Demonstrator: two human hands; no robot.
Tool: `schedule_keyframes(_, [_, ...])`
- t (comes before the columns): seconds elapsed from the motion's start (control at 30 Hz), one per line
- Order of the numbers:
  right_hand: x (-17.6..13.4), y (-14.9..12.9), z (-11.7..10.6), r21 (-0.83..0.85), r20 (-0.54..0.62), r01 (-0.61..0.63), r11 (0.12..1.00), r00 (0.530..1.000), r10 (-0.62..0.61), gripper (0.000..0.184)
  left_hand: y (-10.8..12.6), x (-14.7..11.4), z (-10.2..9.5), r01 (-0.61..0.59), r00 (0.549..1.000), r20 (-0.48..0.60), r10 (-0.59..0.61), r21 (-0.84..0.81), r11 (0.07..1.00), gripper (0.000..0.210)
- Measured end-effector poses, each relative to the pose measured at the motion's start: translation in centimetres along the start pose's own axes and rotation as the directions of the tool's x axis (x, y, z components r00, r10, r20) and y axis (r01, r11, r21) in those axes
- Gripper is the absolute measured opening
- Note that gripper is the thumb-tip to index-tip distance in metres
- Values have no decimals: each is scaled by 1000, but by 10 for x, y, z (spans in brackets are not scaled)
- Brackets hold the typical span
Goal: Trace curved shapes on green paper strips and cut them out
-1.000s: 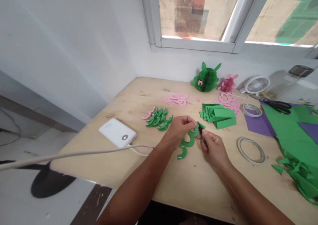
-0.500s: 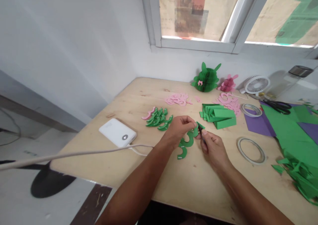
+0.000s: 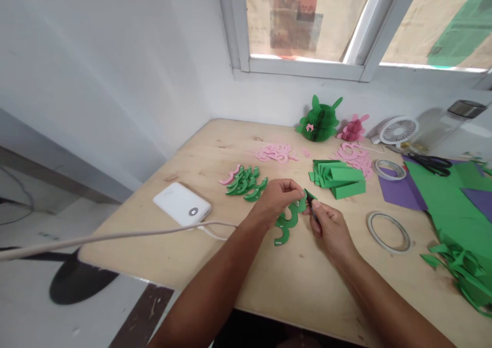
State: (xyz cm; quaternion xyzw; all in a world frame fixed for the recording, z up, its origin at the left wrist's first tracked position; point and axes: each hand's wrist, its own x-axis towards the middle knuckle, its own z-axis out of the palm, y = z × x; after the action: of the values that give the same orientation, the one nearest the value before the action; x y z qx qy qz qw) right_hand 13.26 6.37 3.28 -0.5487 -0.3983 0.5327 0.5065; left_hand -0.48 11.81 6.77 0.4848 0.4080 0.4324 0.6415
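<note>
My left hand [image 3: 282,198] is closed in a pinch on a curved green paper piece [image 3: 295,212], held just above the table. My right hand [image 3: 329,225] grips a slim black pointed tool [image 3: 311,208]; my fingers cover too much of it to tell its kind. The tool's tip meets the green paper close to my left fingertips. Below my left wrist hangs or lies another green curl [image 3: 283,236] bearing a small white strip. Left of the hands is a group of green paper curls [image 3: 242,181] with white strips, with a pink curl [image 3: 230,175] at its edge.
Behind my hands lie folded green strips [image 3: 340,178] and pink cutouts [image 3: 277,153]. Tape rolls [image 3: 389,233], black scissors [image 3: 429,163] and green paper [image 3: 453,194] are on the right. A white power bank [image 3: 180,204] with a cable sits left. Paper figures [image 3: 321,122] and a fan [image 3: 397,130] stand behind.
The green paper between my hands has shifted slightly at the tool's tip. Both hands keep nearly the same place and grip.
</note>
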Motion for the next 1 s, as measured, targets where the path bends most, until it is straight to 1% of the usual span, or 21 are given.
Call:
schedule_keyframes(0.17, [0, 0, 0, -12, -2, 26, 1000, 1000, -26, 57, 0, 0, 0, -10, 1000, -5, 10, -2, 1000, 11])
schedule_keyframes(0.43, [1, 0, 0, -16, -11, 26, 1000, 1000, -27, 57, 1, 0, 0, -4, 1000, -4, 4, -3, 1000, 10])
schedule_keyframes(0.63, [1, 0, -1, -19, -25, 25, 1000, 999, -25, 57, 0, 0, 0, -1, 1000, 16, 1, -18, 1000, 12])
schedule_keyframes(0.83, [3, 1, -3, 69, -20, 28, 997, 999, -26, 54, 0, 1, -1, 2, 1000, -11, -2, -23, 1000, 18])
schedule_keyframes(1.0, [3, 0, -1, 124, -61, 39, 992, 998, -31, 55, -2, 2, 0, -1, 1000, -21, 0, -49, 999, 22])
